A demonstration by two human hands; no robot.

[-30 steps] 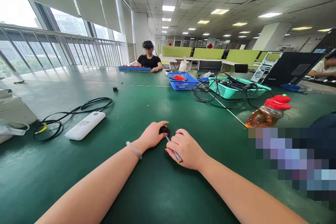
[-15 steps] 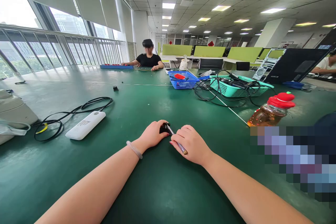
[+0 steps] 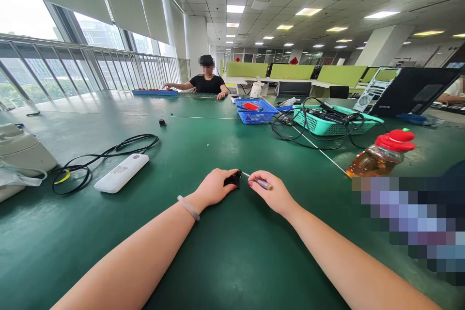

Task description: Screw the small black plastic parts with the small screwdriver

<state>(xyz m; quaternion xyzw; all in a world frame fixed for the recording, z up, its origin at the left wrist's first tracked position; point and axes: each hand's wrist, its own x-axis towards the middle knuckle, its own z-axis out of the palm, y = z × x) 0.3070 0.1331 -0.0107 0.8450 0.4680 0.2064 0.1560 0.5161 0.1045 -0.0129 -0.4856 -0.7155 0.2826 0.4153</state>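
On the green table (image 3: 218,252), my left hand (image 3: 212,187) grips a small black part (image 3: 234,179) and presses it to the surface. My right hand (image 3: 271,193) holds a thin screwdriver (image 3: 260,181) with a purple-grey handle, lying nearly flat. Its metal tip points left and touches the black part. A pale bangle sits on my left wrist.
A white power bank (image 3: 121,173) and a looped black cable (image 3: 94,160) lie to the left. A red-capped bottle (image 3: 383,155) lies at the right. Blue basket (image 3: 254,111) and teal basket (image 3: 327,123) with cables stand further back. A person sits at the far end.
My right hand has swung the screwdriver from a steep slant to nearly flat, its handle moving right and away from me. My left hand stays on the black part.
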